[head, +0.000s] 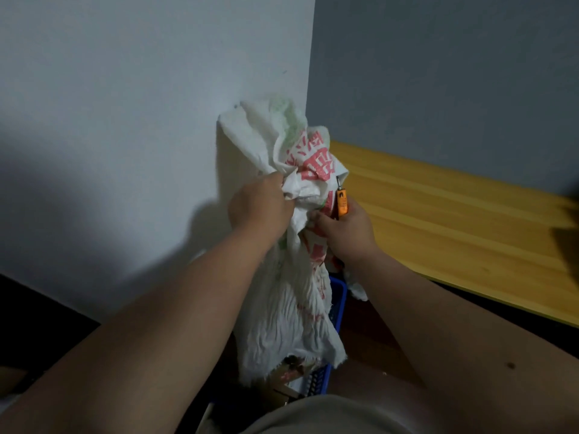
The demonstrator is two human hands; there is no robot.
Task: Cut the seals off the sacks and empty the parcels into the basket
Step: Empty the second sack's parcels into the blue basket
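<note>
We are gripping the crumpled white woven sack with red print in our left hand, fingers bunched in its fabric. Our right hand is clasping sack and orange utility knife together. The sack's open end is hanging over the blue plastic basket.

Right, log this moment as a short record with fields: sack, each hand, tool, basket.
sack: white woven sack with red print, held up with its open end down over the basket
left hand: left hand grips the bunched upper sack
right hand: right hand holds the orange utility knife and touches the sack
basket: blue basket below, mostly hidden
parcels: parcels showing at the sack mouth
</note>
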